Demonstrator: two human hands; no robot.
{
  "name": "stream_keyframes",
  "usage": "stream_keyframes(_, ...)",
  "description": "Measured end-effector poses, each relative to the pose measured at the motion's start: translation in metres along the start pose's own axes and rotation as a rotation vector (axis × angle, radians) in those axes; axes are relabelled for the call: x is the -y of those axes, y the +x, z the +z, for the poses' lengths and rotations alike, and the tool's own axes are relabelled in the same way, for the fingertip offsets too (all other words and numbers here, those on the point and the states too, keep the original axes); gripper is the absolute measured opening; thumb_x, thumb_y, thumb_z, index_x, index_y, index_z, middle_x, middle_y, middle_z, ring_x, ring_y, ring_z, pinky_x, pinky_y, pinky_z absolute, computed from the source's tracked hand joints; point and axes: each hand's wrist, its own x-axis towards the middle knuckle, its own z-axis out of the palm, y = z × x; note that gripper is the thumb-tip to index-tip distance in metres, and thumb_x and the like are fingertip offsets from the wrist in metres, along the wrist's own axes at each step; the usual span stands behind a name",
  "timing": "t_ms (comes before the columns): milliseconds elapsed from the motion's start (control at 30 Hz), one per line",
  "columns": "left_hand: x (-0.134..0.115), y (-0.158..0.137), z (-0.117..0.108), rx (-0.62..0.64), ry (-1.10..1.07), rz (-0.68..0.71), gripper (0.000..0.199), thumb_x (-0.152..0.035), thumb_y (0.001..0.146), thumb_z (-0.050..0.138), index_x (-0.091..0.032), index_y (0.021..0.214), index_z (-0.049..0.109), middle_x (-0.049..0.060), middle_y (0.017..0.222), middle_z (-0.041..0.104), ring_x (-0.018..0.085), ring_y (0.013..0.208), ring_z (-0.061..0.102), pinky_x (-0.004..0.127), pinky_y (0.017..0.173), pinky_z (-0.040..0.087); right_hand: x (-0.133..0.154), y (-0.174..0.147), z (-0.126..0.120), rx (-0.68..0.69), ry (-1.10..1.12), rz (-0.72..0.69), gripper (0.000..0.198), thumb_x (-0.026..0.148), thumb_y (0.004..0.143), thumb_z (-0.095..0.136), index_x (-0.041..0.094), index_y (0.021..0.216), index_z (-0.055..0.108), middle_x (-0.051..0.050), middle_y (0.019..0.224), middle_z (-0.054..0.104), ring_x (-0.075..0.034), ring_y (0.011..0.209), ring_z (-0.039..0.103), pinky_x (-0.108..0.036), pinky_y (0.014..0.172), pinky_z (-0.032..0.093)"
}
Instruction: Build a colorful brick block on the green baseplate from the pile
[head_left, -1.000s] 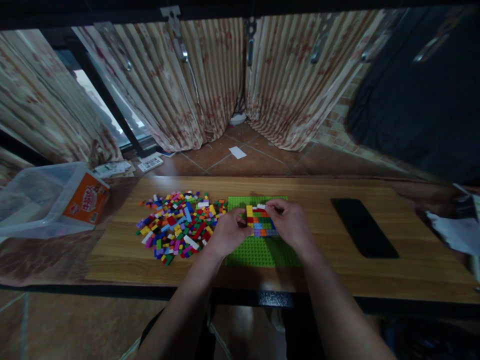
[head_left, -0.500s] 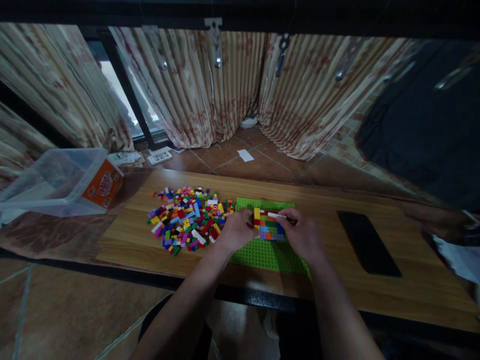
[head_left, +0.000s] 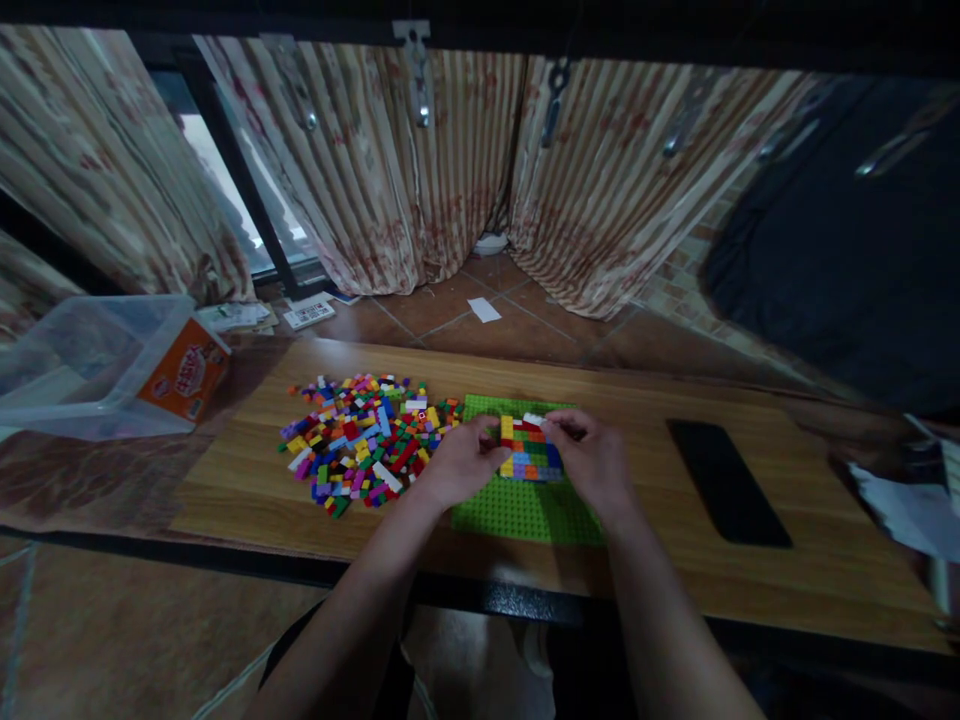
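Note:
A block of coloured toy bricks (head_left: 533, 453) in rows of yellow, red, green, blue and orange stands on a green studded baseplate (head_left: 517, 515). My left hand (head_left: 466, 462) is curled against the block's left side, thumb and forefinger bent around its yellow edge; the other fingertips are hidden. At the far right corner, my right hand (head_left: 592, 458) pinches a white brick (head_left: 534, 420) between thumb and forefinger. This brick lies along the far edge of the block, over red bricks. Whether it is pressed down I cannot tell.
Loose mixed bricks (head_left: 367, 440) lie heaped left of the baseplate on the wooden board (head_left: 255, 480). A clear plastic box (head_left: 97, 410) with an orange label stands at the far left. On the right lies a flat black phone-like slab (head_left: 727, 485).
My right hand has brought the white brick from a slanted position to the far edge of the block. The view has shifted slightly; my left hand stays at the block's left side.

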Motion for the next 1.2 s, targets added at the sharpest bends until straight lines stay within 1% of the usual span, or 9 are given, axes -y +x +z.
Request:
stream_keyframes(100,0.003,0.003,0.004,-0.057,0.02,0.014,0.039,-0.023,0.081,0.058,-0.013,0.119,0.061,0.006,0.085,0.072,0.018,0.074,0.067,0.028,0.067,0.052,0.004,0.0,0.009,-0.041,-0.059,-0.044,0.022,0.038,0.08,0.058,0.02,0.081,0.071,-0.006,0.08,0.071,-0.02,0.071,0.063,-0.033,0.069,0.048)
stream_keyframes(200,0.005,0.006,0.006,-0.09,0.046,0.011,0.038,-0.019,0.08,0.057,-0.014,0.117,0.062,0.006,0.084,0.071,0.018,0.074,0.067,0.029,0.069,0.052,0.005,-0.003,0.017,-0.038,-0.131,-0.083,0.019,0.036,0.081,0.058,0.022,0.082,0.071,-0.005,0.081,0.071,-0.019,0.072,0.063,-0.032,0.067,0.048)
stream_keyframes(367,0.007,0.007,0.005,-0.063,0.051,0.032,0.041,-0.016,0.08,0.054,-0.012,0.12,0.061,0.006,0.084,0.072,0.018,0.073,0.066,0.028,0.067,0.051,0.003,-0.007,0.023,0.022,-0.171,-0.094,0.019,0.035,0.082,0.058,0.023,0.086,0.072,-0.004,0.084,0.071,-0.019,0.073,0.064,-0.031,0.068,0.048)
stream_keyframes(533,0.007,0.006,0.005,-0.04,0.011,0.02,0.043,-0.013,0.079,0.05,-0.013,0.121,0.06,0.002,0.076,0.07,0.015,0.065,0.064,0.025,0.06,0.049,0.001,-0.006,0.019,0.052,-0.149,-0.07,0.021,0.035,0.082,0.058,0.022,0.089,0.072,-0.005,0.085,0.072,-0.02,0.074,0.064,-0.033,0.068,0.049)
stream_keyframes(700,0.006,0.004,0.002,-0.057,-0.029,0.021,0.041,-0.013,0.079,0.05,-0.015,0.118,0.062,0.001,0.071,0.068,0.015,0.064,0.064,0.025,0.06,0.049,-0.001,-0.003,0.007,0.052,-0.096,-0.036,0.022,0.036,0.082,0.058,0.021,0.087,0.073,-0.006,0.086,0.073,-0.022,0.076,0.065,-0.036,0.072,0.049)
stream_keyframes(833,0.005,0.004,0.0,-0.062,-0.031,0.023,0.042,-0.012,0.078,0.049,-0.013,0.119,0.062,0.0,0.067,0.066,0.015,0.062,0.062,0.024,0.059,0.047,-0.002,-0.005,-0.003,0.132,0.022,-0.009,0.02,0.036,0.08,0.062,0.022,0.087,0.073,-0.005,0.088,0.074,-0.022,0.079,0.067,-0.035,0.074,0.05)
stream_keyframes(1000,0.005,0.006,0.001,-0.065,-0.04,0.02,0.042,-0.012,0.079,0.048,-0.012,0.119,0.062,0.001,0.067,0.065,0.015,0.061,0.06,0.025,0.057,0.046,0.001,-0.011,-0.005,0.257,0.09,-0.072,0.015,0.031,0.079,0.063,0.023,0.087,0.072,-0.002,0.093,0.073,-0.02,0.086,0.066,-0.035,0.08,0.049)
stream_keyframes(1100,0.006,0.006,0.001,-0.051,-0.033,0.021,0.043,-0.012,0.079,0.048,-0.012,0.119,0.062,0.001,0.068,0.065,0.014,0.061,0.059,0.024,0.057,0.045,0.004,-0.012,0.0,0.269,0.035,-0.148,0.013,0.029,0.081,0.06,0.024,0.083,0.072,-0.002,0.089,0.071,-0.019,0.082,0.064,-0.034,0.078,0.048)
stream_keyframes(1200,0.007,0.007,0.002,-0.043,-0.037,0.018,0.042,-0.012,0.079,0.048,-0.011,0.119,0.063,0.002,0.069,0.066,0.014,0.061,0.059,0.024,0.057,0.045,0.006,-0.011,0.004,0.234,-0.026,-0.186,0.013,0.027,0.082,0.059,0.024,0.081,0.072,-0.002,0.086,0.07,-0.019,0.081,0.063,-0.034,0.077,0.047)
